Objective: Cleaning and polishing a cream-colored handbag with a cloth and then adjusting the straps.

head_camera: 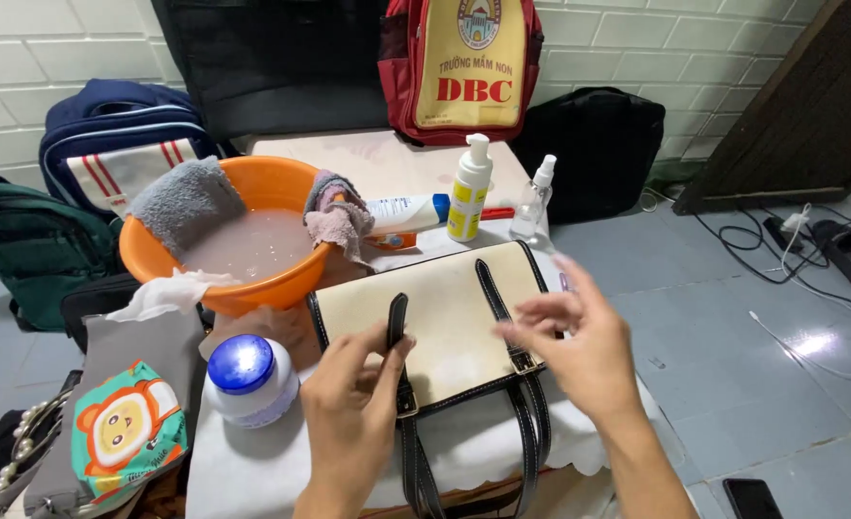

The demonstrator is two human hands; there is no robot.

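Cream handbag [450, 322] with black trim and two black straps: lies flat on a white cloth [483, 447] over the low tabletop [397, 163], centre foreground, straps trailing toward the near edge

Left hand [353, 394]: resting on the bag's left strap [399, 332], thumb and fingers pinched narrowly around it near the buckle

Right hand [579, 341]: hovering over the bag's right end, fingers spread loosely, holding nothing; whether the fingertips touch the bag cannot be told

Orange basin [252, 279]: behind and left of the bag, filled with cloudy water; grey towel [187, 200] draped over its far-left rim, a greyish-pink cloth [337, 219] over its right rim, a white tissue [171, 291] on its near rim

White jar with blue lid [250, 377]: upright, just left of the left hand

Behind the bag: a white tube with blue cap [408, 211] lying on its side, a yellow-white pump bottle [470, 189] upright, a clear spray bottle [533, 200] upright beside it

Wipes packet with cartoon animal [125, 432]: lower left

Red and yellow backpack [459, 62]: against the tiled wall; blue backpack [118, 144], green backpack [26, 245] at left

Floor, right: cables [781, 259], a dark phone [750, 498]
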